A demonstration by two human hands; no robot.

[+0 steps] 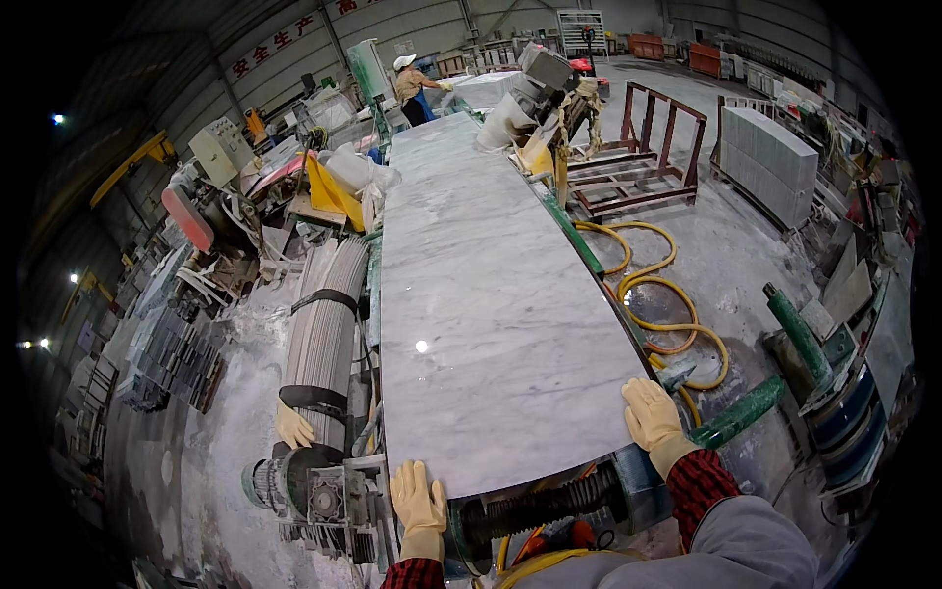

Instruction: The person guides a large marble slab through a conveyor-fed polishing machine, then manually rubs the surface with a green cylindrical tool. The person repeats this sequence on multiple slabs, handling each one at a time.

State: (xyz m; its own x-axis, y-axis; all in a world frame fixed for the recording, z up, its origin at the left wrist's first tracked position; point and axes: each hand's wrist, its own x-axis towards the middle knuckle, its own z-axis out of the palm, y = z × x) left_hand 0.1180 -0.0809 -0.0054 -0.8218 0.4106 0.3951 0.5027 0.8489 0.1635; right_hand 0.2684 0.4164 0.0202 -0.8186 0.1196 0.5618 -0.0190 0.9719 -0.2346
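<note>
A long, polished white stone slab with grey veins stretches away from me on a roller bench. My left hand, in a cream rubber glove, is at its near left corner, fingers stretched forward. At the near right corner, the gloved fingers of my right hand lie over the slab's edge. Neither thumb shows clearly, and any contact under the slab is hidden. Below the near edge runs a dark ribbed roller. A loose cream glove hangs by a strapped bundle of pale strips on the left.
A motor sits left of my left hand. Yellow hoses coil on the floor at right, near green rollers and a brown metal rack. Beyond the slab's far end, another person in a white cap bends over pale stone.
</note>
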